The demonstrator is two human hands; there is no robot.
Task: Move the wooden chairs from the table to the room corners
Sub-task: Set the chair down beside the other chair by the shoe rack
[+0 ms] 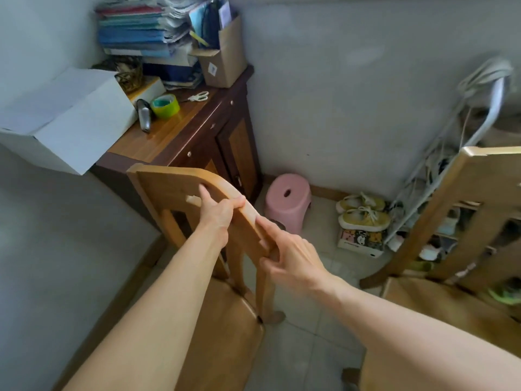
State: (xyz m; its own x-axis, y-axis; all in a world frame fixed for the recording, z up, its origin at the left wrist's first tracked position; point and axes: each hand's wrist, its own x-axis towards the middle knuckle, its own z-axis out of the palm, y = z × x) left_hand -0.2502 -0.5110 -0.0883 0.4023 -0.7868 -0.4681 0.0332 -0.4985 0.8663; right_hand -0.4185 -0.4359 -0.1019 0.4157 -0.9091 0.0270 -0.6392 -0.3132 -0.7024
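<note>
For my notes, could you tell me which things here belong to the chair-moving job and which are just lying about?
Job: near chair, gripped by left hand and right hand; second chair.
Lying about: pink stool, yellow shoes, tape roll, scissors, cabinet.

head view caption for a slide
A chair gripped by left hand and right hand at its backrest, beside a cabinet, stool ahead.

A lived-in room of a home: at 11 o'clock a dark wooden counter (180,128) piled with folders (132,32), a tape roll (165,106) and scissors (198,96), at 12 o'clock a pink plastic stool (287,201) on the tiled floor (304,348), at 2 o'clock yellow sneakers (363,213) beside a white wire shoe rack (439,176).
</note>
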